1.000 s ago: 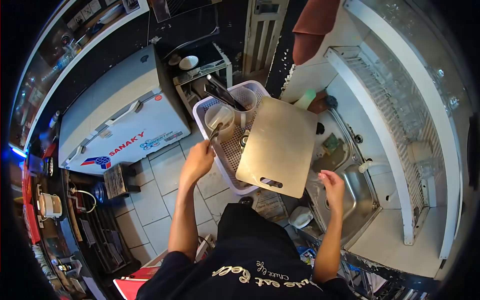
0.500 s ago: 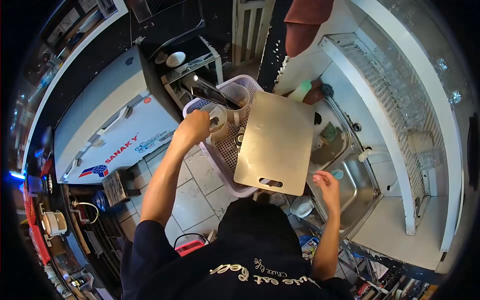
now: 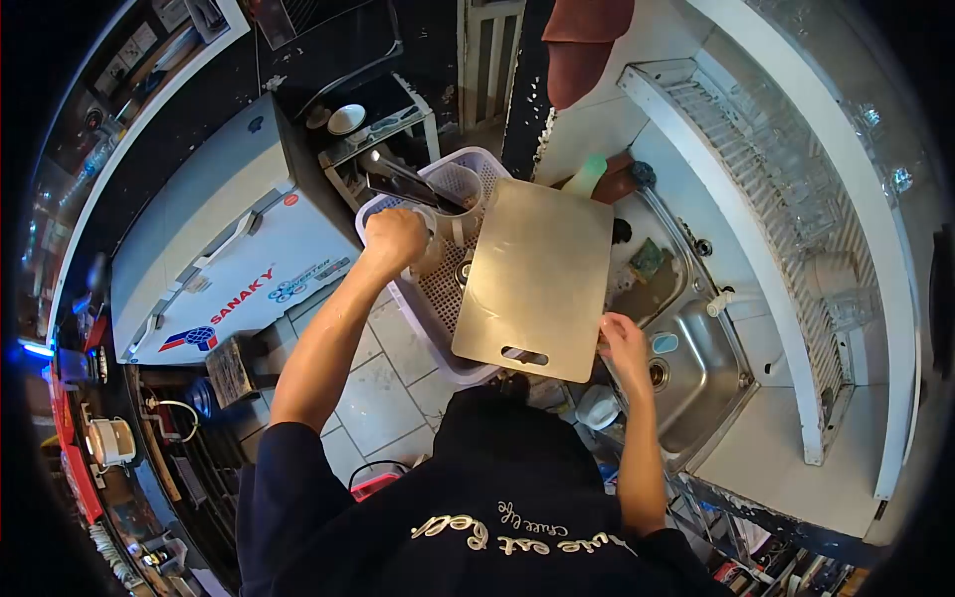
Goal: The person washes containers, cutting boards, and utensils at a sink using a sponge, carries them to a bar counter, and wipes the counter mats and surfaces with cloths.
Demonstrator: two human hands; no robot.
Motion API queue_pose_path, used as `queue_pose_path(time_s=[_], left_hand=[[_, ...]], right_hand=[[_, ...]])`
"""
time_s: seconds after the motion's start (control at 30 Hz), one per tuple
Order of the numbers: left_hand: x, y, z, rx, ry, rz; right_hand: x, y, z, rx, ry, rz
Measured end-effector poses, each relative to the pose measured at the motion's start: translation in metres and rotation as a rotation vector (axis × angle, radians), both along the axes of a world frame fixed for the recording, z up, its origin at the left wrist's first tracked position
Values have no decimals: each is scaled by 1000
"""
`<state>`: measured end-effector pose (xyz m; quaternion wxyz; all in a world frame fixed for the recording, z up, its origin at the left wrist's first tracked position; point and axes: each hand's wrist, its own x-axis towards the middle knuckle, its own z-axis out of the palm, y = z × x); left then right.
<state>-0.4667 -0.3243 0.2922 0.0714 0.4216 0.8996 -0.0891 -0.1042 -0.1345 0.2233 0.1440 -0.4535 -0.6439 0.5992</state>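
A metal cutting board (image 3: 537, 279) with a slot handle lies tilted across the right side of a lilac plastic basket (image 3: 428, 323). At its lower right edge, the bent fingers of my right hand (image 3: 625, 350) close on the rim. My left hand (image 3: 396, 239) is closed in a fist over the basket's left side, at a clear container (image 3: 430, 257); what its fingers hold is hidden. Just behind stands another clear container (image 3: 461, 189) with a long dark-bladed utensil (image 3: 398, 184) leaning from it. Part of a round metal item (image 3: 464, 273) shows beside the board.
To the right is a double sink (image 3: 701, 368) with a green sponge (image 3: 648, 259) in its far basin. Glasses stand on a white rack (image 3: 786, 219). A white chest freezer (image 3: 239, 259) fills the left. A white bowl (image 3: 597, 407) sits below the sink's edge.
My right hand has moved left and up to the cutting board's edge. My left hand has turned and closed further over the clear container. The view has shifted slightly.
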Motion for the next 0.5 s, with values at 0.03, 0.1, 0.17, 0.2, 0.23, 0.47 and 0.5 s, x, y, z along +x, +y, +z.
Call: queue_pose_path(time_s=[0.03, 0.1, 0.17, 0.2, 0.23, 0.47, 0.5], left_hand=[[1, 1, 5, -10, -8, 26], [3, 5, 13, -15, -6, 50], [9, 0, 16, -21, 6, 97], [12, -2, 17, -25, 13, 122], [13, -3, 18, -27, 20, 148], [11, 2, 20, -36, -14, 151], [13, 7, 17, -57, -49, 105]], right_hand=[[-5, 2, -1, -14, -47, -16], [-14, 9, -3, -23, -85, -35], [-19, 12, -10, -2, -131, 25], [-21, 13, -14, 8, -153, 56], [-24, 13, -18, 21, -175, 88], [-37, 2, -32, -263, 233, 7], [-36, 0, -30, -284, 264, -15]])
